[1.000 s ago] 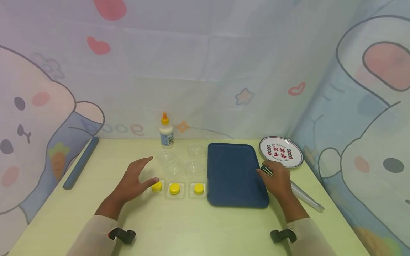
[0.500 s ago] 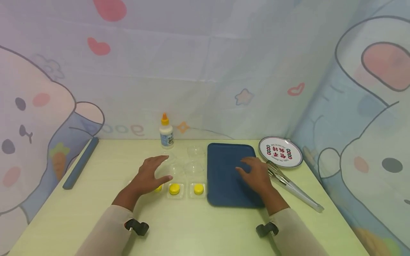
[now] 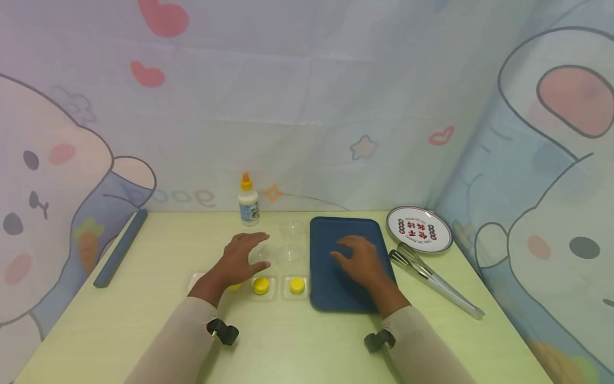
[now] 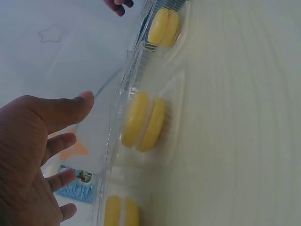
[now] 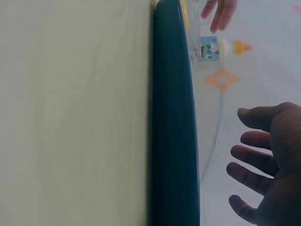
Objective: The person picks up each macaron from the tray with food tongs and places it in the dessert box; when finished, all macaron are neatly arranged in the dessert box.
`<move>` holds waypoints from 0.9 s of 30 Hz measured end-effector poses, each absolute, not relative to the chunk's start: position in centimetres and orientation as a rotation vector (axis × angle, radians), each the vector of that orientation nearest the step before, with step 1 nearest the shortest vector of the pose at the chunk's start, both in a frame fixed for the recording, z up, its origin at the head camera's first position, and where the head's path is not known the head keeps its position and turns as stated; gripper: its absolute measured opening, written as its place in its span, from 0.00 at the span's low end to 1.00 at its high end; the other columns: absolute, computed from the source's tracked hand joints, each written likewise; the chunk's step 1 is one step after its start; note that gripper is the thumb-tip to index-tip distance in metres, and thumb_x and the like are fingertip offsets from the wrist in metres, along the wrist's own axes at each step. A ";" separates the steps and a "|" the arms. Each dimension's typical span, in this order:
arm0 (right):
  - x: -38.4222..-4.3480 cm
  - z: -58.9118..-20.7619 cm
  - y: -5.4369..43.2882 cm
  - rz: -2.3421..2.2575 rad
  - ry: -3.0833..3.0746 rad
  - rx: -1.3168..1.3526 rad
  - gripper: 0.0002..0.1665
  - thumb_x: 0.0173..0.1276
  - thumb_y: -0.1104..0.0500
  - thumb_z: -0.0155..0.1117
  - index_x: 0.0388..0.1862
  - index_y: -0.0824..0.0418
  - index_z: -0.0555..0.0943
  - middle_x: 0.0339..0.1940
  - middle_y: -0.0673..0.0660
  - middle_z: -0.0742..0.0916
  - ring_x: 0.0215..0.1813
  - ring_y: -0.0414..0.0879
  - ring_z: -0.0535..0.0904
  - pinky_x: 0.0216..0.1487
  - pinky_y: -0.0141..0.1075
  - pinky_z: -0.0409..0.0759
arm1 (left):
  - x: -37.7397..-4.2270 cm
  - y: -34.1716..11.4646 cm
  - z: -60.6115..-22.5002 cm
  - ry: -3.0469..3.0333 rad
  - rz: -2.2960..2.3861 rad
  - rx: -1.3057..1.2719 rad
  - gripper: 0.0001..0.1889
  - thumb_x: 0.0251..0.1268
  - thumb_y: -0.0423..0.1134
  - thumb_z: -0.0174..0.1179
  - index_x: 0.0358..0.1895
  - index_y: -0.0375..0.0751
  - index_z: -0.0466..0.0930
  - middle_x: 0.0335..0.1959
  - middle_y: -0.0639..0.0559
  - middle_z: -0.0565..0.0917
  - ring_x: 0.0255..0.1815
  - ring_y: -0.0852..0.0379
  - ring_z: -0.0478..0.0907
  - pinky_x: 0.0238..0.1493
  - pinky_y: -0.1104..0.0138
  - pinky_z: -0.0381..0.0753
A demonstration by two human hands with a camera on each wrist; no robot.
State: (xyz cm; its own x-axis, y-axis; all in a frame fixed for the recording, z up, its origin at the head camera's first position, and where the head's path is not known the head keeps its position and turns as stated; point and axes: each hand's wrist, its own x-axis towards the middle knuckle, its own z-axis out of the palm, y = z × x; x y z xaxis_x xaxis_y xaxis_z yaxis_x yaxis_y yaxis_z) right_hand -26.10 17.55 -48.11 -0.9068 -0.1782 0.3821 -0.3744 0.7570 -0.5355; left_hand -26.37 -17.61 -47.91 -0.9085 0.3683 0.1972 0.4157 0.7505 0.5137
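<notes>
Left hand (image 3: 242,260) and right hand (image 3: 362,260) have drifted inward since a second ago, loosely spread, now over some flimsy clear plastic boxes (image 3: 272,293) and one smooth, round-cornered navy tray (image 3: 331,290) respectively. I count three puffy yellow macarons (image 3: 261,286) sitting in those boxes left of the tray, plus one pair of shiny metal tongs (image 3: 442,286) and one round glossy plate (image 3: 422,247) to its right.

The tray (image 3: 326,277) lies right of the macarons (image 3: 297,285) (these sit in boxes (image 3: 287,295)), left of the tongs (image 3: 448,290); the plate (image 3: 418,229) sits behind the tongs, the bottle (image 3: 249,207) behind the macarons.
</notes>
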 end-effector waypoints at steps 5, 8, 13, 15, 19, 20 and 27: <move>-26.3 -47.7 16.1 0.936 -2.659 0.465 0.20 0.72 0.54 0.77 0.58 0.63 0.91 0.62 0.64 0.92 0.70 0.65 0.84 0.74 0.68 0.75 | -27.1 -16.7 -47.9 -2.897 -0.890 -0.680 0.36 0.73 0.46 0.72 0.81 0.45 0.71 0.84 0.42 0.72 0.85 0.29 0.61 0.80 0.25 0.60; -26.6 -47.7 15.2 0.953 -2.679 0.465 0.20 0.73 0.53 0.77 0.59 0.62 0.91 0.62 0.62 0.92 0.70 0.63 0.85 0.75 0.62 0.78 | -27.5 -16.2 -47.9 -2.912 -0.868 -0.704 0.36 0.73 0.46 0.72 0.81 0.45 0.72 0.83 0.42 0.73 0.84 0.30 0.62 0.80 0.26 0.61; -26.9 -47.6 13.7 0.998 -2.734 0.454 0.21 0.75 0.52 0.75 0.61 0.60 0.90 0.65 0.62 0.91 0.73 0.62 0.83 0.78 0.62 0.76 | -28.1 -15.5 -48.0 -2.949 -0.792 -0.704 0.35 0.74 0.47 0.72 0.80 0.43 0.74 0.83 0.41 0.72 0.85 0.29 0.61 0.80 0.27 0.61; -26.9 -47.6 13.2 1.006 -2.754 0.454 0.21 0.75 0.51 0.75 0.61 0.60 0.90 0.65 0.62 0.90 0.74 0.63 0.82 0.79 0.67 0.72 | -28.2 -15.3 -48.1 -2.961 -0.771 -0.704 0.34 0.74 0.47 0.72 0.79 0.43 0.74 0.83 0.41 0.72 0.85 0.29 0.62 0.79 0.26 0.62; -27.1 -47.6 12.3 0.987 -2.775 0.434 0.21 0.75 0.51 0.75 0.61 0.60 0.91 0.65 0.61 0.91 0.75 0.63 0.81 0.79 0.74 0.65 | -28.5 -14.9 -48.2 -2.962 -0.729 -0.726 0.34 0.72 0.48 0.73 0.78 0.42 0.76 0.82 0.40 0.74 0.83 0.29 0.63 0.78 0.26 0.64; -27.1 -47.7 12.1 0.975 -2.780 0.426 0.20 0.75 0.51 0.75 0.60 0.59 0.91 0.64 0.61 0.91 0.75 0.63 0.81 0.78 0.74 0.65 | -28.5 -14.9 -48.2 -2.959 -0.726 -0.732 0.34 0.72 0.48 0.73 0.78 0.42 0.76 0.82 0.40 0.74 0.83 0.29 0.64 0.78 0.26 0.64; -27.6 -48.3 11.1 0.938 -2.844 0.429 0.21 0.76 0.49 0.74 0.62 0.57 0.91 0.63 0.60 0.91 0.74 0.62 0.78 0.71 0.70 0.67 | -28.6 -14.5 -48.3 -2.959 -0.723 -0.722 0.33 0.72 0.48 0.73 0.76 0.42 0.78 0.80 0.39 0.76 0.82 0.29 0.65 0.79 0.26 0.62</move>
State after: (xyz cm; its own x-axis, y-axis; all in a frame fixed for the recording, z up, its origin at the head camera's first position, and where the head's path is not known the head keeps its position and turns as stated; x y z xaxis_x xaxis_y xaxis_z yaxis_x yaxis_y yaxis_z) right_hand -27.57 11.14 -48.29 -0.9531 -0.2299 0.1966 -0.3018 0.7681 -0.5647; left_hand -28.64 -14.48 -48.29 -0.8935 0.4335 0.1172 0.4387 0.7867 0.4343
